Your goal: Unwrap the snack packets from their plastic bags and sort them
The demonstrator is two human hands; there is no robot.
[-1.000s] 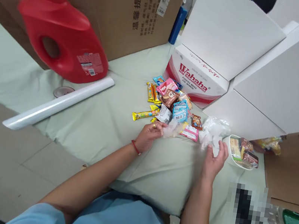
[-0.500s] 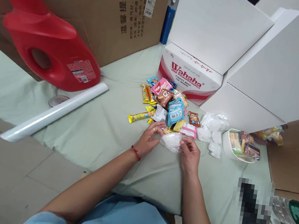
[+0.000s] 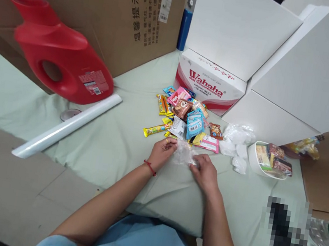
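Note:
Between my hands is a thin, crumpled clear plastic bag (image 3: 182,152), low over the green cloth. My left hand (image 3: 162,152) pinches its left edge between thumb and fingers. On the other side, my right hand (image 3: 205,171) has its thumb and fingertips closed on the bag's right part. Just beyond lies a pile of wrapped snacks, among them a blue packet (image 3: 194,124), a brown packet (image 3: 182,108), a pink packet (image 3: 179,96) and a yellow stick packet (image 3: 156,130). Several more crumpled clear bags (image 3: 238,139) lie to the right of the pile.
A white tub (image 3: 254,160) with snack packets stands at the right. Behind the pile is a Wahaba-printed box (image 3: 210,83). At the left are a red jug (image 3: 68,62), a white roll (image 3: 68,126) and a large cardboard box (image 3: 107,10). Bottles (image 3: 326,236) lie at the lower right.
My left hand has closed on the bag's left edge, where its fingers were apart before. The bag is now stretched wider and flatter. My right hand has turned its fingers leftward over the bag.

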